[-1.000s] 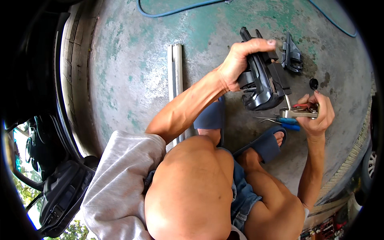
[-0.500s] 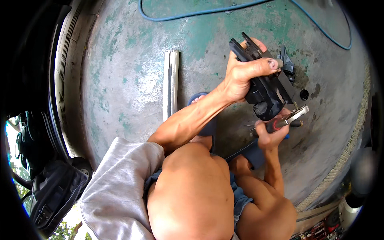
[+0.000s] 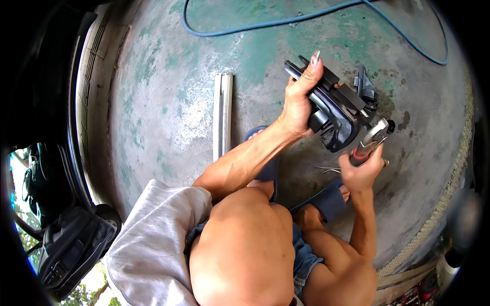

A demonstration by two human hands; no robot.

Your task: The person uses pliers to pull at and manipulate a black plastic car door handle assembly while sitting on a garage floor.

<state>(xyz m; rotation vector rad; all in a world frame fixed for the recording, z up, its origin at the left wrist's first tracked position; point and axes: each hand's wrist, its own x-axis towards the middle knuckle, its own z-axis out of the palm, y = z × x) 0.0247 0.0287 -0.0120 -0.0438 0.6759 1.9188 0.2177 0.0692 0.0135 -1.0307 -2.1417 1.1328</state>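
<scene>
My left hand [image 3: 300, 104] is wrapped round a black plastic assembly [image 3: 337, 120] with a glossy curved face, square blocks and two prongs at its far end. The thumb lies along its top. Lower right of it, my right hand [image 3: 363, 172] grips pliers [image 3: 373, 136] with a silver metal head and a red-and-black handle. Their head is close to the near right end of the assembly; whether they touch it I cannot tell. Beyond, on the floor, lies a dark grey and black plastic piece [image 3: 366, 94], partly hidden behind the assembly.
A pale strip with a dark groove [image 3: 223, 120] lies left of my left forearm. Blue hose [image 3: 240, 29] curves across the far floor. Thin metal tools [image 3: 329, 169] lie beside my right hand. A black bag [image 3: 76, 250] is at lower left, and a woven band [image 3: 434, 224] edges the right.
My left hand has turned the assembly, and its thumb has moved to the far end. The pliers have swung upward, and my right hand has shifted a little right.
</scene>
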